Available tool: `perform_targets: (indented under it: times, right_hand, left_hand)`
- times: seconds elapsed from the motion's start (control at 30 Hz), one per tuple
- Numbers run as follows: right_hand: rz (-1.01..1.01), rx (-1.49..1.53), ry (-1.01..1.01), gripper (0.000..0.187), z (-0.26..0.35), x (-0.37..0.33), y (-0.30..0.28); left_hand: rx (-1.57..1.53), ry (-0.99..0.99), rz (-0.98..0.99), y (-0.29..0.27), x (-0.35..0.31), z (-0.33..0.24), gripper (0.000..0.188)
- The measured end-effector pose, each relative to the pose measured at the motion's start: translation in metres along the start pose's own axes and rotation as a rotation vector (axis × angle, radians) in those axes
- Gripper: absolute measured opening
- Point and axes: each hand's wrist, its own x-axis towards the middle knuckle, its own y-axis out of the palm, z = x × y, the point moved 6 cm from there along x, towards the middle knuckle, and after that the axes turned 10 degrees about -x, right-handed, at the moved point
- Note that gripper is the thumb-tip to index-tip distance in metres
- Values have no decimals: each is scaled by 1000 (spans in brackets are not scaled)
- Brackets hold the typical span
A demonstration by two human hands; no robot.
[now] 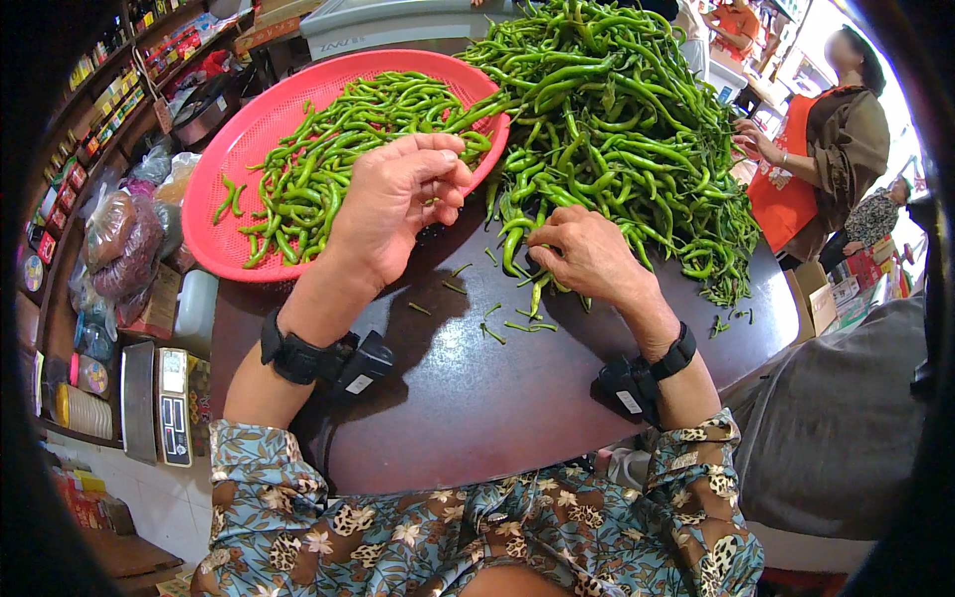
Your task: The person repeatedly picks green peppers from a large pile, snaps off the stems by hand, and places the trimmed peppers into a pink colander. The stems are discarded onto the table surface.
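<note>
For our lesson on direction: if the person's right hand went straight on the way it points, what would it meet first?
Most likely the green peppers at the near edge of the heap, just beyond the right hand; whether they touch is unclear.

The worktop (468,408) lies before me. On its far left sits the basket (212,199), with peppers (313,199) in it; just beside that, the heap (627,129) takes the far right. From above, my left grip (448,184) overlaps the basket's near right part; my right grip (587,249) is at the heap's near edge. Stems (419,309) lie on the worktop, nearer me than the heap. Behind the basket stands a bin (398,30). Left of the worktop are the scale (174,398) and, farther back, bags (124,244). A person (841,149) is right of the heap.
</note>
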Motion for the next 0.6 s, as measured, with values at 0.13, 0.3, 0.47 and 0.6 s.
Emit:
perform_targets:
  times: [0.13, 0.3, 0.47, 0.6]
  right_hand:
    - [9, -7, -4, 18, 0, 0, 0]
    - [19, -15, -2, 18, 1, 0, -1]
    - [-6, 25, 20, 18, 0, 1, -2]
    - [-101, 105, 76, 15, -3, 2, -7]
  left_hand:
    - [6, -23, 24, 2, 0, 8, 17]
    - [15, -23, 35, 2, 0, 12, 16]
    - [9, -26, 23, 2, 1, 14, 14]
    - [12, -35, 21, 2, 2, 18, 12]
